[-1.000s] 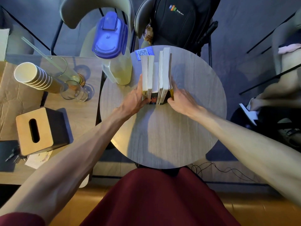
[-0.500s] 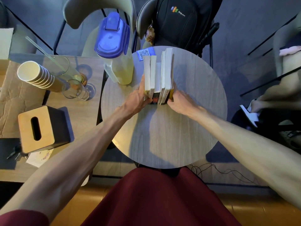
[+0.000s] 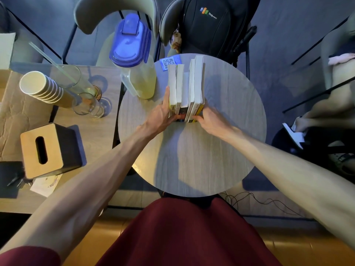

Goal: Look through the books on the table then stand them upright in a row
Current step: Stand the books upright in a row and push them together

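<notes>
Paperback books (image 3: pixel 185 87), about five, stand upright in a tight row on the far half of a round, pale grey wood-grain desk (image 3: pixel 192 160). Their white page edges face up and their spines face the person. The spines show yellow at both ends of the row and black in the middle. The middle book is shorter than the others, and the right-hand one rises highest.

The left grip (image 3: pixel 161 117), a bare hand, grasps the row's left flank. Its fingers lie straight along the outer cover and its thumb hooks across the foot of the spines. The right grip (image 3: pixel 211 121) clasps the row's right near corner, with the thumb on the spines and the fingers hidden behind the cover.

A clear plastic jug with a blue lid (image 3: pixel 134 60) stands just left of the books. A small blue QR-code card (image 3: pixel 170 62) lies behind the row.
</notes>
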